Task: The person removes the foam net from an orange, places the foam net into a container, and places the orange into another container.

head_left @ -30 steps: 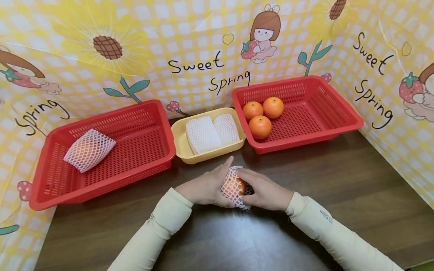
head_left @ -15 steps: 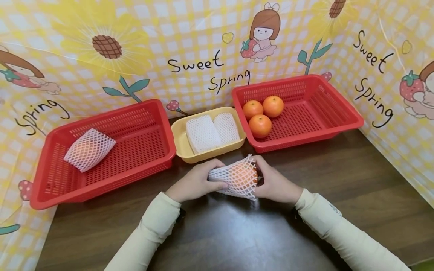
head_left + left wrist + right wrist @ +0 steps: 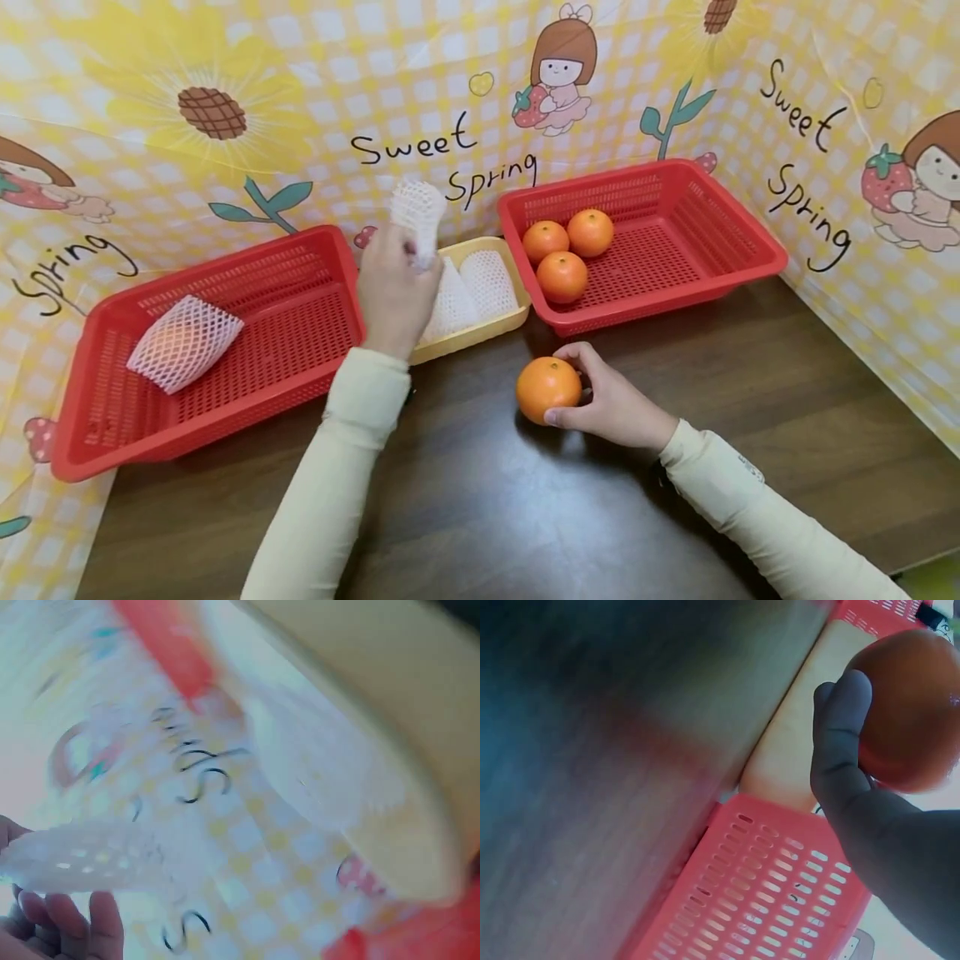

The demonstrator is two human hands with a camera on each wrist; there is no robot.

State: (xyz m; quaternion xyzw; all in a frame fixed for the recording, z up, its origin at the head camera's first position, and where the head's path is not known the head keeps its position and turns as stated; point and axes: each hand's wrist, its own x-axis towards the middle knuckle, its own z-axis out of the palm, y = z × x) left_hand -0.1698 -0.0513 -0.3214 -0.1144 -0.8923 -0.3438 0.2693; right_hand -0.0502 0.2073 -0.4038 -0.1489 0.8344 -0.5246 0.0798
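Observation:
My left hand (image 3: 399, 287) grips a white foam net sleeve (image 3: 420, 212), raised above the left end of the yellow tray (image 3: 472, 340). In the left wrist view the foam net (image 3: 90, 859) lies across the curled fingers, somewhat blurred. My right hand (image 3: 617, 404) holds a bare orange (image 3: 546, 390) from its right side, thumb at the front, over the middle of the table. The right wrist view shows the thumb pressed along that orange (image 3: 911, 712). More white foam nets (image 3: 487, 279) lie in the yellow tray, partly hidden behind my left hand.
At the left a red basket (image 3: 300, 333) contains one orange wrapped in foam net (image 3: 183, 343). Another red basket (image 3: 675, 250) at the right has three bare oranges (image 3: 562, 277) in its left end. A patterned cloth backdrop (image 3: 300, 108) rises behind the brown table (image 3: 465, 500).
The foam net has come off the orange. My left hand has carried the net up and away toward the yellow tray, while my right hand keeps the orange near its earlier place.

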